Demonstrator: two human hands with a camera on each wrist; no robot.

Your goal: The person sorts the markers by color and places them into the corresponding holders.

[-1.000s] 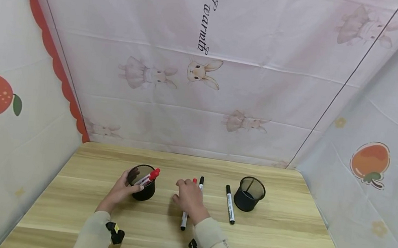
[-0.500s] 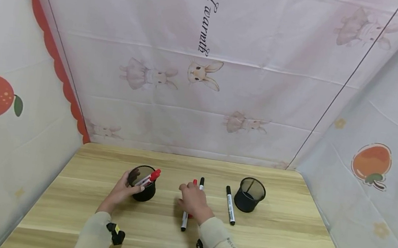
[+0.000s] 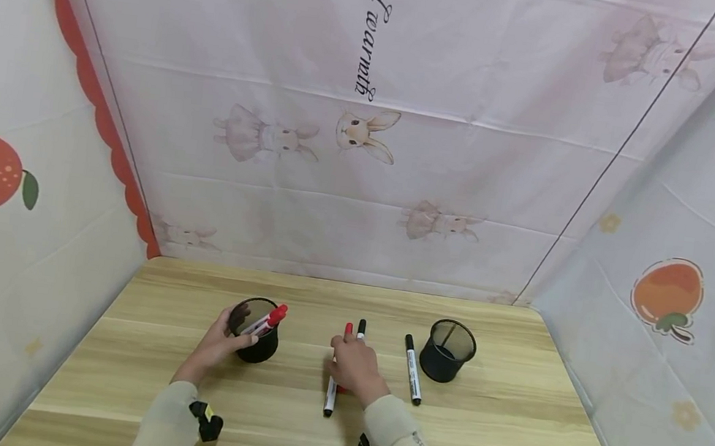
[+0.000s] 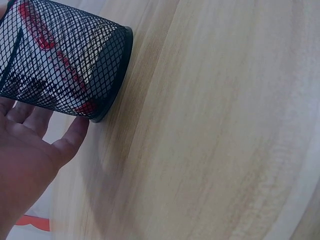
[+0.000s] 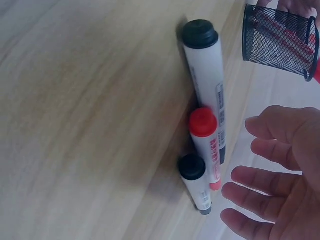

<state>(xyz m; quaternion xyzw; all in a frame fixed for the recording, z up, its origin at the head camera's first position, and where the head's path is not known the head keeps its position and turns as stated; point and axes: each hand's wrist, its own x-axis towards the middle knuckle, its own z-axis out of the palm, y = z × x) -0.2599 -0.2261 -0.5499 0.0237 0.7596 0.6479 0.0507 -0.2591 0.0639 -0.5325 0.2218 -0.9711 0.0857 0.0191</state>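
My left hand grips a black mesh pen cup at the left of the table, thumb on the near side and fingers behind. Red-capped markers lean out of its rim; the left wrist view shows red through the mesh. My right hand hovers over a group of markers, its fingers apart and loosely bent, holding nothing. Beneath it lie a red-capped marker, one black-capped marker nearer the camera in the right wrist view, and another black-capped marker on the other side of the red one.
A second mesh pen cup stands at the right, with no markers seen in it. Beside it lies a lone black-capped marker. Printed cloth hangs behind the wooden table and along both sides.
My right hand has shifted a little to the right over the markers, its fingers still holding nothing. The left hand and its pen cup have stayed in place.
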